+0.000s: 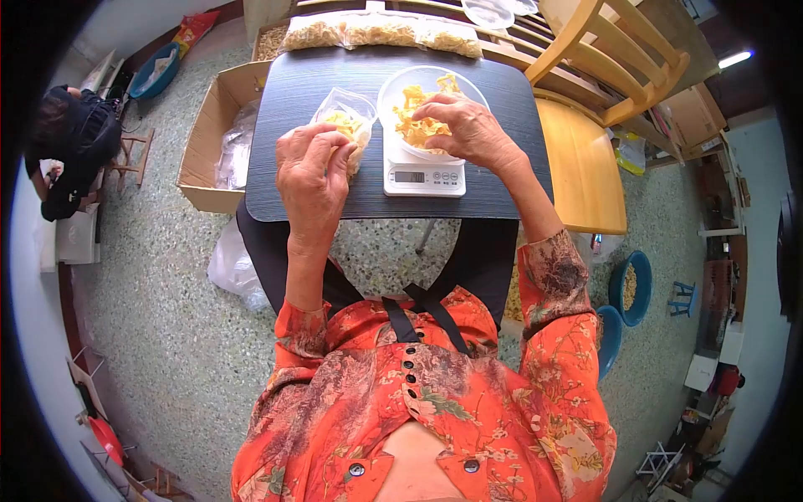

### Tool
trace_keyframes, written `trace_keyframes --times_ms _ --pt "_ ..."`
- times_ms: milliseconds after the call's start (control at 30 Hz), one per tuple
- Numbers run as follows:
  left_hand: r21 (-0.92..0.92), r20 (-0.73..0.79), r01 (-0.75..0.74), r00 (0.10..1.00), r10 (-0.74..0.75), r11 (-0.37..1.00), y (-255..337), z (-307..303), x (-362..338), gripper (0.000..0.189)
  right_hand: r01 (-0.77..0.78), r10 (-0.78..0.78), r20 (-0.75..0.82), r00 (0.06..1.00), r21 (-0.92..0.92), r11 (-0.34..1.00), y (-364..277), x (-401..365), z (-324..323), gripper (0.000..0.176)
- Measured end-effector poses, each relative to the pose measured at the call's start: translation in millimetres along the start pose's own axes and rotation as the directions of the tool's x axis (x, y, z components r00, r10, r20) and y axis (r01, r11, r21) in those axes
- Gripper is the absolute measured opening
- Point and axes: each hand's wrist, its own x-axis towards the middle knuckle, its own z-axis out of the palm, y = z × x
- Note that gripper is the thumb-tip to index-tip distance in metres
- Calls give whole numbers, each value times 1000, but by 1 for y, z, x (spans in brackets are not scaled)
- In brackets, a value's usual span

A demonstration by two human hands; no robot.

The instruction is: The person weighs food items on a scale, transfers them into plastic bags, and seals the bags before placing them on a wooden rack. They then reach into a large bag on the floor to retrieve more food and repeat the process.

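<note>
My left hand pinches the edge of a clear plastic bag that has pale yellow dried pieces inside. The bag stands on the dark table, left of a white kitchen scale. On the scale rests a translucent round bowl with curly yellow dried pieces in it. My right hand reaches over the bowl's right side, fingers curled down onto the pieces. The palm hides part of the bowl and its contents.
Filled clear bags lie along the table's far edge. An open cardboard box stands at the left, a wooden chair at the right. Blue basins sit on the floor. Another person is at far left.
</note>
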Motion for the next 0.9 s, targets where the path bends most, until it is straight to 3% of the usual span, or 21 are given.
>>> trace_keyframes --times_ms 167,233,367,433,567,667,733,767,833,900 --pt "131 93 -70 994 58 989 -2 -3 2 13 18 -15 45 999 -83 996 2 7 11 44" --pt "252 241 -12 969 -51 968 1 -6 2 13 17 -12 51 999 -114 993 3 9 12 40" --pt "230 231 -32 973 -23 973 -6 -1 4 13 15 -11 36 999 -93 996 7 10 15 33" --pt "196 151 -112 985 82 974 -4 -2 7 12 39 -38 4 999 -133 990 11 11 18 27" --pt "201 94 -90 993 72 975 2 -4 7 12 53 -62 -80 995 -111 992 18 15 21 20" --pt "271 74 -97 994 79 958 11 -8 8 12 -19 -1 -115 993 -169 985 21 17 19 16" --pt "235 64 -18 998 3 972 13 -9 7 14 -116 128 -212 969 70 991 25 15 17 17" --pt "234 63 -18 998 3 972 13 -9 7 14 -116 128 -212 969 68 991 28 13 16 17" --pt "147 61 15 998 -24 989 11 -8 7 14 -164 242 -229 943 313 935 24 10 6 22" --pt "102 63 3 998 -9 995 8 -5 7 13 -226 293 -205 934 296 928 23 7 0 22"
